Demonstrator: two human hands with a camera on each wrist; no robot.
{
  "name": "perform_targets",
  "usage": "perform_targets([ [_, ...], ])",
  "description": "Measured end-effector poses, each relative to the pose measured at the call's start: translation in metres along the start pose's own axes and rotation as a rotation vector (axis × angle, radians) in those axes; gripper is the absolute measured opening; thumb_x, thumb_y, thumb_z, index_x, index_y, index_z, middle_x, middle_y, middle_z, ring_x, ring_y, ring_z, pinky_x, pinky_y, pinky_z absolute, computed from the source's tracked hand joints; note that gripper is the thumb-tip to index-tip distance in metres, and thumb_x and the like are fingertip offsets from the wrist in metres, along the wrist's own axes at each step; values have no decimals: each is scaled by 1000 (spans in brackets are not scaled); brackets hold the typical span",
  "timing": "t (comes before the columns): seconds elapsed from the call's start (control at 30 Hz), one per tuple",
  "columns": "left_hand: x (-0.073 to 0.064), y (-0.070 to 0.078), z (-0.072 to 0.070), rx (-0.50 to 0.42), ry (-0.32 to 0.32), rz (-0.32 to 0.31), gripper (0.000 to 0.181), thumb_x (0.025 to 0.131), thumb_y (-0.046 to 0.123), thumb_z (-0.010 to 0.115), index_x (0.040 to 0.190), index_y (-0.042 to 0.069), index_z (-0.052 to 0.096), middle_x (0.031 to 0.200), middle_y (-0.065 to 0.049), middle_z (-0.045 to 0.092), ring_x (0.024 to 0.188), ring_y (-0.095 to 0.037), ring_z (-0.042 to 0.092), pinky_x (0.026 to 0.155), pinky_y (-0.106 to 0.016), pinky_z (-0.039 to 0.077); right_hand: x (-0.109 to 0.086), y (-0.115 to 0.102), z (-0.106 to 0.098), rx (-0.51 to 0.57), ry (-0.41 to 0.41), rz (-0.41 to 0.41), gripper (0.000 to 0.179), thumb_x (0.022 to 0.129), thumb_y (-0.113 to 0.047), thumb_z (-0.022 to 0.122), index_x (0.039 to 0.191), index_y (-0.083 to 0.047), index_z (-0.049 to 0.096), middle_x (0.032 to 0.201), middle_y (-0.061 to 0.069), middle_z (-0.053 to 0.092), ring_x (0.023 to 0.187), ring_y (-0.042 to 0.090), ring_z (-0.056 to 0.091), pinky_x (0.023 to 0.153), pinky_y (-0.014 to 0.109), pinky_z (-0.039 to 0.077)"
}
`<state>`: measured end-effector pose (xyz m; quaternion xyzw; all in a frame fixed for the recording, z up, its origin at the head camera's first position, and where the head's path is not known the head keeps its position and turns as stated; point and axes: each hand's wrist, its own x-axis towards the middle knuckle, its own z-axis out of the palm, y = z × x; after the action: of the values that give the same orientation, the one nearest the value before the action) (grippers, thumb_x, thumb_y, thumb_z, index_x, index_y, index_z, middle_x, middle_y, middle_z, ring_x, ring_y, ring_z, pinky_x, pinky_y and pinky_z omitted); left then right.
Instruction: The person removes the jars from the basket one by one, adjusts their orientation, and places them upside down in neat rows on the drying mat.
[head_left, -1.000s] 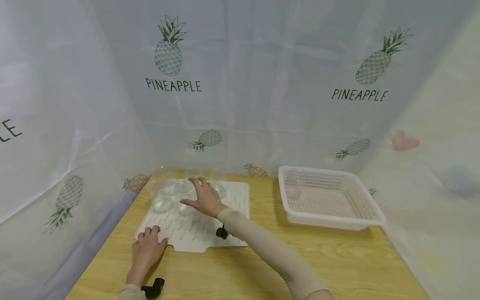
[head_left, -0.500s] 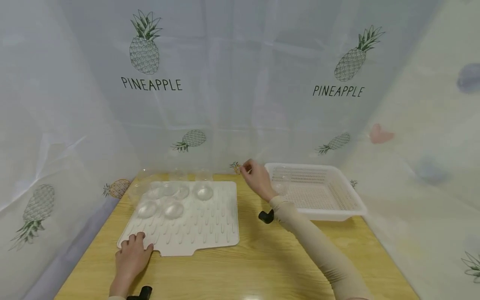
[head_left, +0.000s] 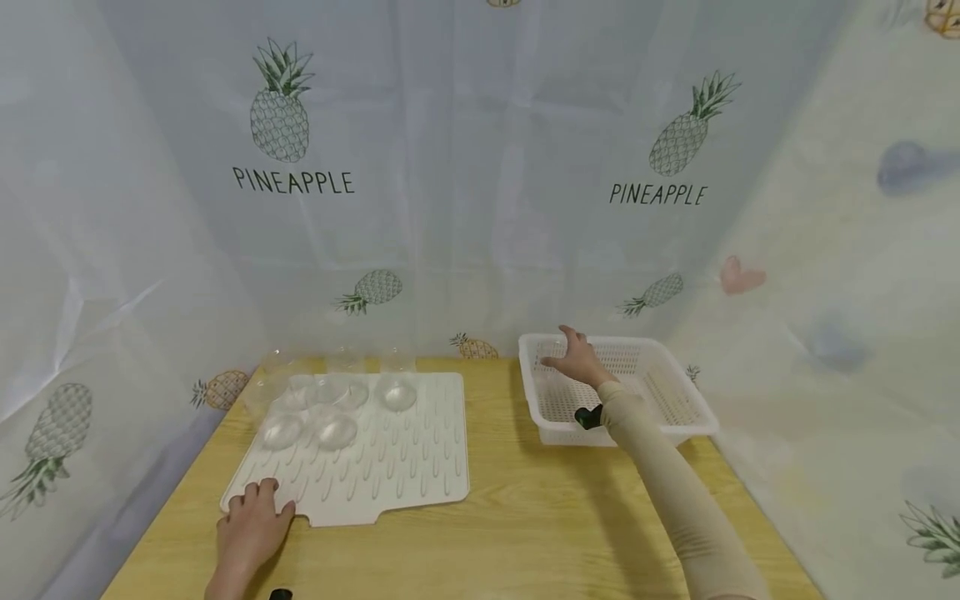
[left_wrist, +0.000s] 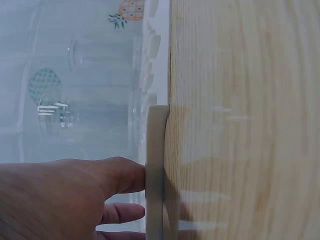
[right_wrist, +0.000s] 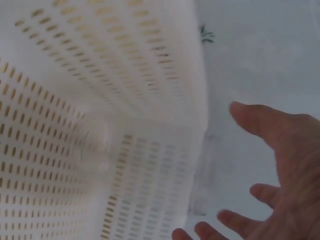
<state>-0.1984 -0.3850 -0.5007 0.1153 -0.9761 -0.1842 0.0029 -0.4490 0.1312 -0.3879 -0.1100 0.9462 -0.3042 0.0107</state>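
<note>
My left hand (head_left: pixel 253 533) rests on the front left corner of a white ribbed draining mat (head_left: pixel 420 467). In the left wrist view its thumb touches the mat's edge (left_wrist: pixel 155 170). Several clear cups (head_left: pixel 337 431) stand on the mat's left and back parts; their outlines are faint. Above the left end of a white perforated basket (head_left: pixel 551 432) is my right hand (head_left: pixel 581 362), fingers and thumb spread apart, holding nothing visible. The right wrist view shows a clear cup (right_wrist: pixel 150 165) in the basket's corner, slightly apart from those fingers.
The wooden table (head_left: pixel 502 533) carries the mat at left and the basket at back right. A pineapple-printed curtain (head_left: pixel 465 208) closes off the back and sides, right behind the cups and basket.
My right hand has moved from the cups on the mat rightward to over the basket, its fingers now spread. Several cups stay on the mat. The left hand keeps its place at the mat's corner.
</note>
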Motion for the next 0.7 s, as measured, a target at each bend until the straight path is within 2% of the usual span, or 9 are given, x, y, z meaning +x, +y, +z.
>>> perform_targets([
  [0.1, -1, -1, 2, -3, -12, -2, 53, 95, 31, 55, 128, -9, 44, 120, -33, 46, 108, -57, 40, 79, -70, 38, 4, 9, 5, -26, -48, 9, 85, 93, -35, 64, 153, -2, 13, 151, 35, 19, 132, 54, 33, 102, 64, 36],
  [0.23, 0, -1, 4, -10, -14, 3, 53, 95, 31, 55, 129, -8, 44, 121, -33, 46, 109, -57, 40, 80, -70, 37, 7, 16, 9, -8, -27, 64, 83, 93, -33, 64, 152, 2, 17, 150, 35, 20, 133, 52, 33, 103, 62, 37],
  [0.37, 0, -1, 5, -13, -2, 4, 52, 94, 29, 56, 128, -8, 44, 120, -32, 47, 109, -56, 41, 80, -69, 37, 6, 21, 9, -20, -18, 116, 83, 91, -39, 64, 147, 9, 25, 146, 38, 21, 132, 52, 32, 104, 61, 37],
  [0.5, 0, -2, 5, -6, 15, 7, 51, 94, 29, 57, 127, -8, 45, 117, -31, 47, 108, -56, 41, 79, -69, 38, 3, 22, 7, -29, -9, 121, 82, 90, -43, 65, 141, 12, 33, 142, 37, 26, 126, 51, 38, 101, 60, 40],
  [0.7, -1, -4, -2, -23, 0, 29, 55, 94, 32, 56, 126, -11, 44, 117, -35, 46, 107, -58, 42, 76, -69, 40, -2, 14, -2, 18, 39, 94, 81, 89, -42, 65, 141, 7, 26, 137, 34, 39, 118, 47, 50, 94, 56, 46],
])
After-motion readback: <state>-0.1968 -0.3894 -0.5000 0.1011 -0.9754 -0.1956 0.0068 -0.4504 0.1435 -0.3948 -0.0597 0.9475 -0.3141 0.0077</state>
